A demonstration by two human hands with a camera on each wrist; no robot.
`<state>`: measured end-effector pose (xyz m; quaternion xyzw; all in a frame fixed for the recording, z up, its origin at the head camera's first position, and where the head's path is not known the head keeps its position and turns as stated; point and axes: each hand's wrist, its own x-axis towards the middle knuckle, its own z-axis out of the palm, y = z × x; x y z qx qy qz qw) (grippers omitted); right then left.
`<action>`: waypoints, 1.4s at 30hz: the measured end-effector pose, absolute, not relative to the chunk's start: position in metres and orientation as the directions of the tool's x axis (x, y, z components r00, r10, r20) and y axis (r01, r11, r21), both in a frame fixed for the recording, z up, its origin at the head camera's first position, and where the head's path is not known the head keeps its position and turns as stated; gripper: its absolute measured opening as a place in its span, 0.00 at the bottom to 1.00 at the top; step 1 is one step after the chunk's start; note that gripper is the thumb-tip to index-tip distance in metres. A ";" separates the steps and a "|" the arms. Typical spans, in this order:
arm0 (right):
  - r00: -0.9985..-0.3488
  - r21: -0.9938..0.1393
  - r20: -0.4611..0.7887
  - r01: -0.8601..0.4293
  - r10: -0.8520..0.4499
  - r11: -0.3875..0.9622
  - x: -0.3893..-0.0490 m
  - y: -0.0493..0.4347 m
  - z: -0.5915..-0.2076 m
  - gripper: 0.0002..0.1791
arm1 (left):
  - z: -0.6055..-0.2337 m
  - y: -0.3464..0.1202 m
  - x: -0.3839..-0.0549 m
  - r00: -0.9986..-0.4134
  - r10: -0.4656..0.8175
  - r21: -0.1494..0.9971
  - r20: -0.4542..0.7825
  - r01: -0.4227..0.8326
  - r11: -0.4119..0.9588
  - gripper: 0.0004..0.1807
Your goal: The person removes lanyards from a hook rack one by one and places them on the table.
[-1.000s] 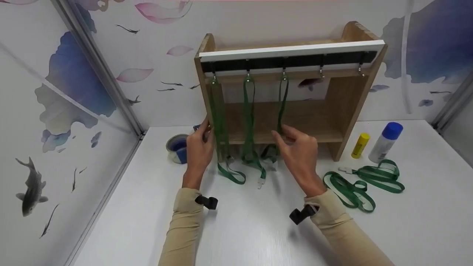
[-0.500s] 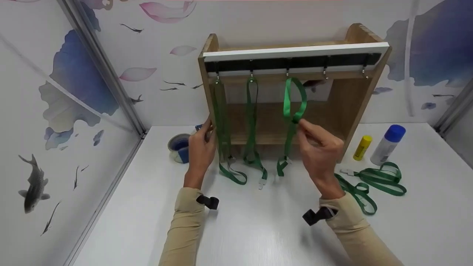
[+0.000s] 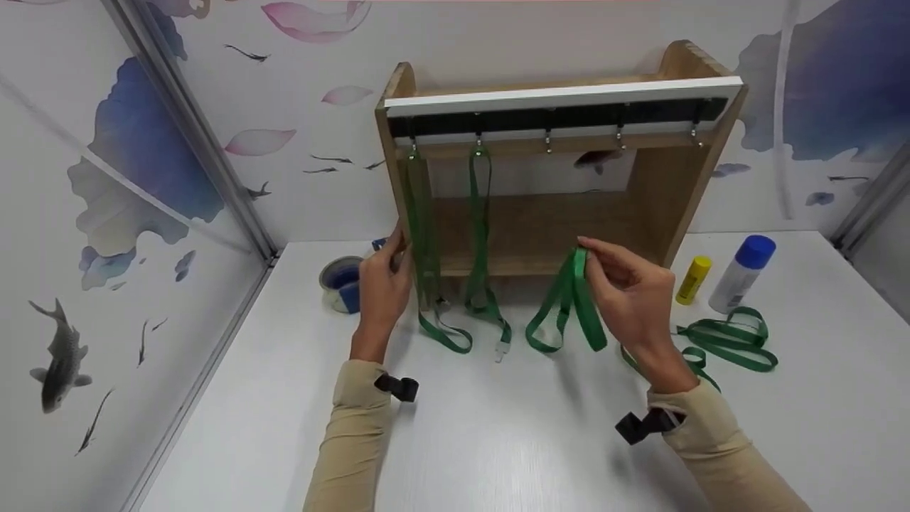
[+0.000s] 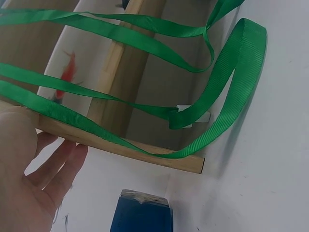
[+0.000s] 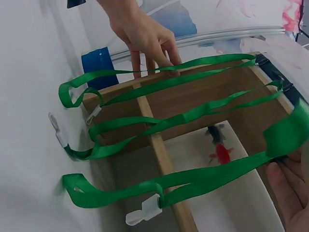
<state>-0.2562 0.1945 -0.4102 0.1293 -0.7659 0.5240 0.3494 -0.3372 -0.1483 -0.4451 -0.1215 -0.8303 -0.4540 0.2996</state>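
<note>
My right hand (image 3: 636,306) pinches a green lanyard (image 3: 589,313) near its loop, in front of the shelf's right half. Its doubled strap hangs below the fingers in the head view; a white plastic clip (image 5: 152,205) shows on it in the right wrist view. My left hand (image 3: 384,284) holds the left side panel of the wooden shelf (image 3: 693,206), fingers along the outer face. Two more green lanyards, one on the first hook (image 3: 421,213) and one on the second hook (image 3: 475,199), hang down to the table. The third hook (image 3: 547,142) is bare.
Two lanyards lie on the table at the right, one a folded loop (image 3: 732,345) and one partly behind my wrist. A yellow glue stick (image 3: 693,281) and a blue-capped bottle (image 3: 743,274) stand behind them. Left of the shelf is a tape roll (image 3: 338,284).
The lanyard that hung from the third hook has come off it in my right hand, which has moved right. My left hand has stayed at the side panel.
</note>
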 end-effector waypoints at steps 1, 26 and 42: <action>-0.738 -0.725 0.654 -0.550 0.166 0.414 -0.257 0.196 -0.412 0.14 | -0.445 -0.149 -0.337 -0.789 -0.071 0.680 0.610 0.475 0.559 0.25; -0.908 -0.707 0.395 -0.398 -0.141 0.584 -0.268 0.200 -0.441 0.15 | -0.444 -0.153 -0.338 -0.786 -0.069 0.687 0.614 0.489 0.537 0.25; -0.876 -0.641 0.085 -0.413 -0.475 0.647 -0.265 0.196 -0.475 0.36 | -0.445 -0.152 -0.338 -0.794 -0.060 0.688 0.605 0.484 0.540 0.24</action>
